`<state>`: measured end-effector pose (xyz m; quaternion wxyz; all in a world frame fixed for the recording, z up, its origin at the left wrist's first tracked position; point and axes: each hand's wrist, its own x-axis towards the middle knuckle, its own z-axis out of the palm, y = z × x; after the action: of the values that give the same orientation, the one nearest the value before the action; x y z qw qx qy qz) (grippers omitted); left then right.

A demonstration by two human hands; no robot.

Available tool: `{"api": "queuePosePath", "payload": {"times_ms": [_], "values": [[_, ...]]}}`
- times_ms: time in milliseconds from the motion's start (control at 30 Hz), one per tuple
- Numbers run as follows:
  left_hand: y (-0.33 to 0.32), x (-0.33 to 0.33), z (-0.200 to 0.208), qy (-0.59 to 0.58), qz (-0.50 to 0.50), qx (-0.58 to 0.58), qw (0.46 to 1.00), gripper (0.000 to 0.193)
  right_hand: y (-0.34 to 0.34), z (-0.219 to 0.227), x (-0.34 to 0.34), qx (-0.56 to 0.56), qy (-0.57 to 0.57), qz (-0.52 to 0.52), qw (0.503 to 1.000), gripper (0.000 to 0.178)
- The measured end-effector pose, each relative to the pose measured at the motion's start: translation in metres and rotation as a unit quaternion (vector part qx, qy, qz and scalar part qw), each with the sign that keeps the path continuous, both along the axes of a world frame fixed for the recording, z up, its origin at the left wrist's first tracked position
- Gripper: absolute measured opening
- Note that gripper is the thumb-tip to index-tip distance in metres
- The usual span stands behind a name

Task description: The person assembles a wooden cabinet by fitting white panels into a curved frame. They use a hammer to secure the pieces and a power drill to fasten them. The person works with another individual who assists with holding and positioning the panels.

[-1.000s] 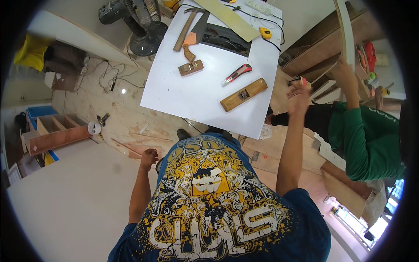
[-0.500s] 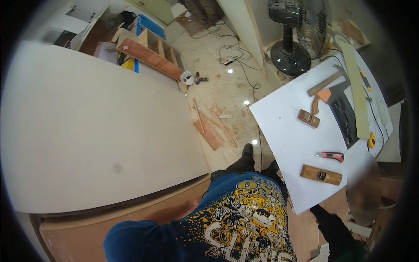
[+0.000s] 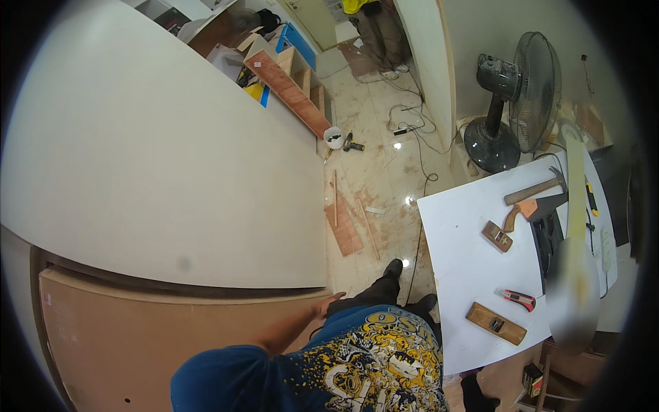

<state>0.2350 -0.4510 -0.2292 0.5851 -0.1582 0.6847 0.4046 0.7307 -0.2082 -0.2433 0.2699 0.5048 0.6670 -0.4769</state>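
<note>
A big white panel [image 3: 151,172] fills the left of the view and lies on top of a brown board [image 3: 137,336]. My left hand [image 3: 331,302] reaches forward from my blue sleeve, fingers stretched out, touching the near right corner where the white panel meets the brown board. It holds nothing. My right hand is out of view. My patterned blue shirt [image 3: 371,371] covers the lower middle.
To the right, a white work table [image 3: 460,275] carries a hammer [image 3: 535,189], a saw with an orange handle [image 3: 525,209], two wooden planes [image 3: 495,323], a red utility knife [image 3: 516,299] and a long pale strip [image 3: 573,226]. A standing fan [image 3: 515,110], cables and wood scraps [image 3: 343,230] occupy the floor.
The view has swung left, so the white panel now fills more of the picture and the work table sits at the right. My left hand has come to the panel's corner.
</note>
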Motion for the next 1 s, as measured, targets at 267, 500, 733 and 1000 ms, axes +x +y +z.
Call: {"api": "queuePosePath", "payload": {"times_ms": [267,500,733,1000], "values": [[0.047,0.001,0.057,-0.094,-0.095,0.069,0.989,0.037,-0.108,0.022,0.087,-0.116,-0.005,-0.086,0.99,0.029],[0.121,-0.005,0.151,-0.074,-0.212,0.062,0.973,0.037,-0.15,0.003,0.042,-0.143,0.062,-0.128,0.979,0.03],[0.134,-0.061,0.021,-0.094,-0.384,0.035,0.918,0.026,-0.12,-0.005,0.01,-0.06,0.128,-0.08,0.987,0.031],[0.243,-0.119,-0.038,0.51,-0.523,0.023,0.682,0.059,0.049,0.124,-0.034,0.426,0.158,-0.337,0.824,0.043]]}}
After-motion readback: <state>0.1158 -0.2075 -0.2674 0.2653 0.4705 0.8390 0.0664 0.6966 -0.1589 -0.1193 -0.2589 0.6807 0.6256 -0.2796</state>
